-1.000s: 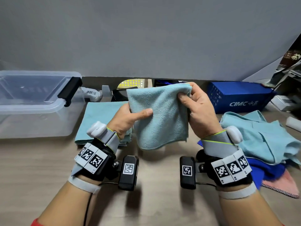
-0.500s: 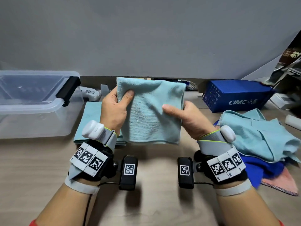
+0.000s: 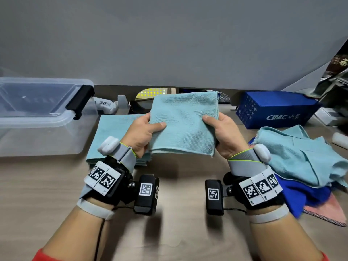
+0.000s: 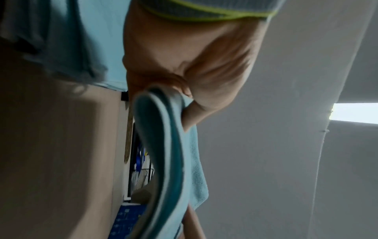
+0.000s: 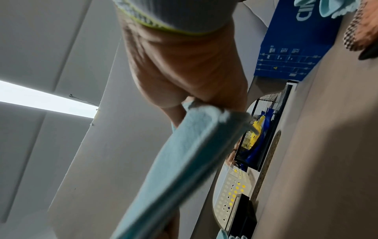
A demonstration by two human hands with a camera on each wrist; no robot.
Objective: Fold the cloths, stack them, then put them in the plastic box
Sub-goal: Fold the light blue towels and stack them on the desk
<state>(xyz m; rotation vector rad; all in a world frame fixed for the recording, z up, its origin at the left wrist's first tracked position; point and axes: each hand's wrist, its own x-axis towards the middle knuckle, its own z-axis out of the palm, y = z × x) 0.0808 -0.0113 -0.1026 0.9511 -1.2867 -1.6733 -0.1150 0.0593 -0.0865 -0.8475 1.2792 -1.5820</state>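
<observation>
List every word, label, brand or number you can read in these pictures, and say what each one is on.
"CIMC": white letters on the side of the blue box; the characters after it are too blurred to read.
Barcode label on the white item behind the plastic box: too small to read.
Wrist markers: patterns only.
</observation>
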